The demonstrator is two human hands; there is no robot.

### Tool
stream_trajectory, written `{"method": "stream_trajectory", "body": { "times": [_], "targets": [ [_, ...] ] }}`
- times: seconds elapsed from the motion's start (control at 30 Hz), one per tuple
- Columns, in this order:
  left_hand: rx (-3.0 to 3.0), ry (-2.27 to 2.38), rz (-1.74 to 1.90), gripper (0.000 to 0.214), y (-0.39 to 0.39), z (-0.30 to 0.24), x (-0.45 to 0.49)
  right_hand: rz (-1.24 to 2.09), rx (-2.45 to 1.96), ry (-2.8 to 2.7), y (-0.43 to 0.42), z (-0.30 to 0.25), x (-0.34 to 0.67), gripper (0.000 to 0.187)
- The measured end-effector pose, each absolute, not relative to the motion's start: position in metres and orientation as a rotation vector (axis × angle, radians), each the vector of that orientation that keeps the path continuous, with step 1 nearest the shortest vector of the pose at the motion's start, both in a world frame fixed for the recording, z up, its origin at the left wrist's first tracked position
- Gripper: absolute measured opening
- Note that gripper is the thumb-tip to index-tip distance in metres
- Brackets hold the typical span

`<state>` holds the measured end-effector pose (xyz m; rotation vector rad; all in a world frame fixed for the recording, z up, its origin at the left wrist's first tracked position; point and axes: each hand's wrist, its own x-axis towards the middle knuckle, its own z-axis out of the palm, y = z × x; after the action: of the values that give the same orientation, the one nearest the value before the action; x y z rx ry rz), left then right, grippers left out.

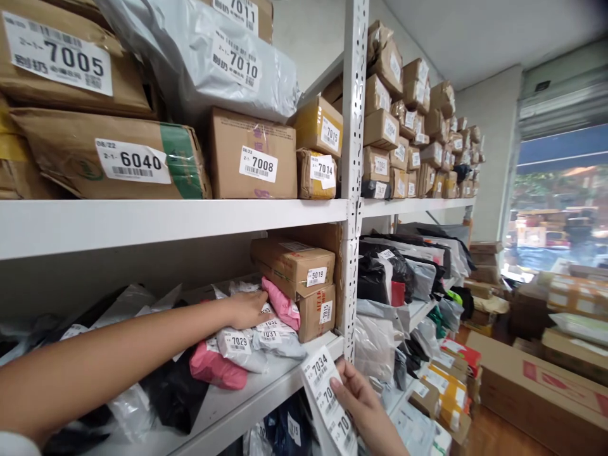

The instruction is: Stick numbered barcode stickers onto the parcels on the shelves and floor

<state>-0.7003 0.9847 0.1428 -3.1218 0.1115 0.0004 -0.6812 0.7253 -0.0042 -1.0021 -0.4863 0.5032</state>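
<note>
My left hand (249,309) reaches onto the lower shelf, its fingers closed at the upper edge of a pink mailer bag (281,304). Its fingertips are partly hidden there. Under and in front of this hand lie grey mailer bags (280,345) with number labels such as 7029 and 7031, beside another pink bag (218,365). In front of the shelf edge, my right hand (358,399) pinches a strip of printed labels (323,386) between thumb and fingers. The top label reads 7034, and the strip hangs downward.
Two cardboard boxes (294,269) are stacked right of the pink bag, against the perforated upright (352,272). The upper shelf (190,218) carries labelled boxes just above my left arm. More parcels fill the racks beyond, and a large carton (536,386) stands on the floor at right.
</note>
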Motion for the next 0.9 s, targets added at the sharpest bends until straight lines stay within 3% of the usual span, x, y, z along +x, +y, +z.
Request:
{"method": "stream_trajectory", "body": {
  "times": [0.1, 0.17, 0.27, 0.4, 0.53, 0.63, 0.9],
  "targets": [
    [-2.991, 0.071, -0.335, 0.038, 0.981, 0.151, -0.707, 0.528, -0.912, -0.498, 0.727, -0.019, -0.689, 0.036],
    [-2.945, 0.279, -0.483, 0.027, 0.979, 0.156, -0.708, 0.515, -0.857, -0.498, 0.73, -0.025, -0.694, 0.042],
    [-2.959, 0.675, -0.372, 0.027, 0.979, 0.161, -0.705, 0.499, -0.881, -0.482, 0.736, -0.024, -0.697, 0.056],
    [-2.801, 0.83, -0.312, 0.02, 0.98, 0.165, -0.704, 0.496, -0.986, -0.524, 0.748, -0.007, -0.691, 0.037],
    [-2.875, 1.078, -0.086, 0.026, 0.98, 0.166, -0.709, 0.386, -1.038, -0.662, 0.773, 0.021, -0.682, 0.033],
    [-3.103, 1.04, 0.053, 0.014, 0.981, 0.168, -0.712, 0.278, -1.002, -0.661, 0.8, 0.034, -0.676, 0.034],
    [-3.503, 0.646, -0.075, 0.025, 0.978, 0.153, -0.707, 0.18, -1.144, -0.473, 0.844, 0.032, -0.67, 0.043]
  ]
}}
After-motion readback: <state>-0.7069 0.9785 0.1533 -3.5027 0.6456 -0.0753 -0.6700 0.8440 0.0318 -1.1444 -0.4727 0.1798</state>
